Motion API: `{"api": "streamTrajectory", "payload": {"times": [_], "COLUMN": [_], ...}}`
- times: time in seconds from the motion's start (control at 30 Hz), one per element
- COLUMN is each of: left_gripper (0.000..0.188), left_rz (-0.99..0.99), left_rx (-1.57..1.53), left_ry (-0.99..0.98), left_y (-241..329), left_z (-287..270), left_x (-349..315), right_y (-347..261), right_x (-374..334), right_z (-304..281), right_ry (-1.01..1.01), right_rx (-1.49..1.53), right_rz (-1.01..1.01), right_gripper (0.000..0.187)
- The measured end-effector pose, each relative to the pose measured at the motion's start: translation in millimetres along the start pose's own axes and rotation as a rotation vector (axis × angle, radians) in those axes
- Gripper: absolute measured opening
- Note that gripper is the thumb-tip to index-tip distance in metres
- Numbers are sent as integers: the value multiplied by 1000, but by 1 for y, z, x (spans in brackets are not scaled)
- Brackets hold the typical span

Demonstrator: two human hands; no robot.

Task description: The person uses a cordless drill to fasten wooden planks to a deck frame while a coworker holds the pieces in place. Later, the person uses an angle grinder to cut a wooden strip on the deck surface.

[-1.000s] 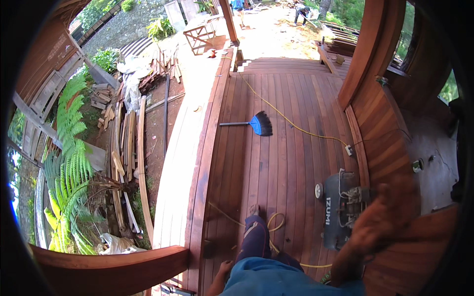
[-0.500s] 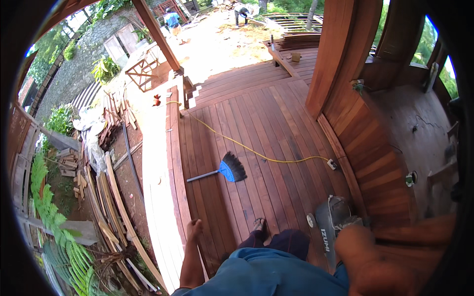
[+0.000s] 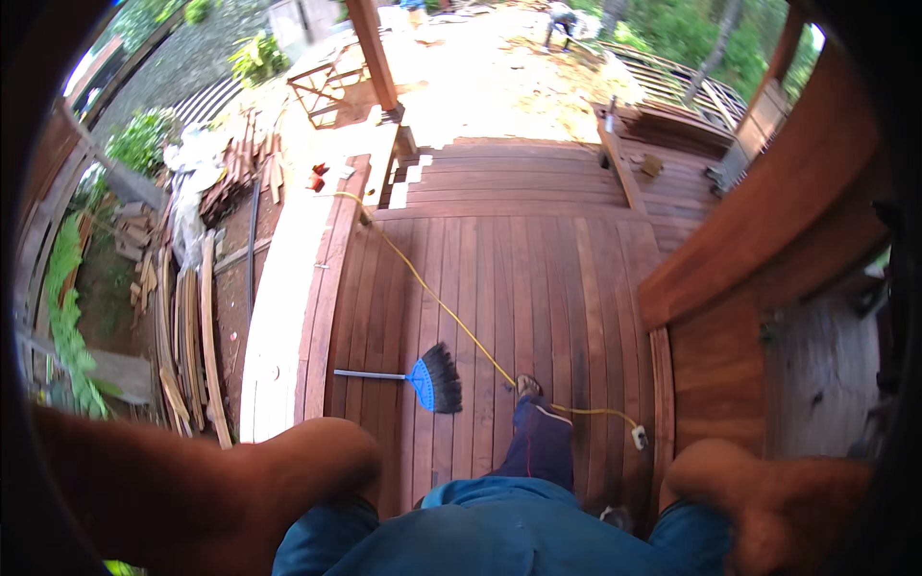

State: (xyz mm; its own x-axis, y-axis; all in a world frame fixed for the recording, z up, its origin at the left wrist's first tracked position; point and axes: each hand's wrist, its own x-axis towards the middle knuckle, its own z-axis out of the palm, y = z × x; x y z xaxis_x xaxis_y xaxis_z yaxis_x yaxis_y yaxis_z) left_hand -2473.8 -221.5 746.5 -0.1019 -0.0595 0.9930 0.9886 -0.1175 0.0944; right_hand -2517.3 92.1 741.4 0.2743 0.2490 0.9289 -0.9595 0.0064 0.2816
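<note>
Both my hands lie beyond the picture, so their fingers and anything in them are hidden. My left arm is bent, its forearm running out past the lower left rim. On the other side my bent right arm leaves by the lower right, slightly blurred. A broom with a blue head, black bristles and a short pale handle lies on the wooden deck ahead, touched by neither arm. Beyond my foot, a yellow cord crosses the boards to a white socket block.
A wooden ledge borders the deck on the left. Past it lie long timber strips and scrap wood. Steps lead off the far side, where a person bends over. A thick wooden beam stands at right.
My arms have come up and outward, taking both hands from sight. A dark bulky object beside my right arm has dropped mostly from view. My foot now rests near the cord.
</note>
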Motion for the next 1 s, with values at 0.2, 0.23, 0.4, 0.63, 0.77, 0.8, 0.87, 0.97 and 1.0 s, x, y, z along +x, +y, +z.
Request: {"api": "streamTrajectory", "payload": {"times": [0.2,0.23,0.4,0.63,0.77,0.8,0.87,0.97,1.0], "left_gripper": [47,44,52,57,63,66,70,74,75], "left_rz": [-1711,-1894,-2266,-1745,-1935,-1893,-1810,-1613,-1529], "left_rx": [854,700,840,2370,1373,1356,1466,1679,1654], "left_ry": [-974,-1119,270,1676,1887,1907,2029,2377,2507], "left_y": [-31,0,191,327,374,379,400,433,448], "left_z": [-2,20,111,268,371,392,419,441,445], "left_x": [-199,-219,-262,-295,-332,-336,-342,-339,-339], "right_y": [121,112,23,-247,-454,-497,-573,-660,-683], "right_x": [-283,-323,-419,-380,-283,-257,-211,-178,-177], "right_z": [75,88,133,308,339,332,313,275,268], "right_ry": [-268,-594,-2109,-2051,-1764,-1777,-1766,-1695,-1834], "right_rx": [460,522,1223,1503,1687,1743,1947,2227,2146], "right_rz": [2044,2285,1554,269,14,-19,-69,-295,-482], "right_gripper": [40,31,54,36,42,43,44,45,46]}}
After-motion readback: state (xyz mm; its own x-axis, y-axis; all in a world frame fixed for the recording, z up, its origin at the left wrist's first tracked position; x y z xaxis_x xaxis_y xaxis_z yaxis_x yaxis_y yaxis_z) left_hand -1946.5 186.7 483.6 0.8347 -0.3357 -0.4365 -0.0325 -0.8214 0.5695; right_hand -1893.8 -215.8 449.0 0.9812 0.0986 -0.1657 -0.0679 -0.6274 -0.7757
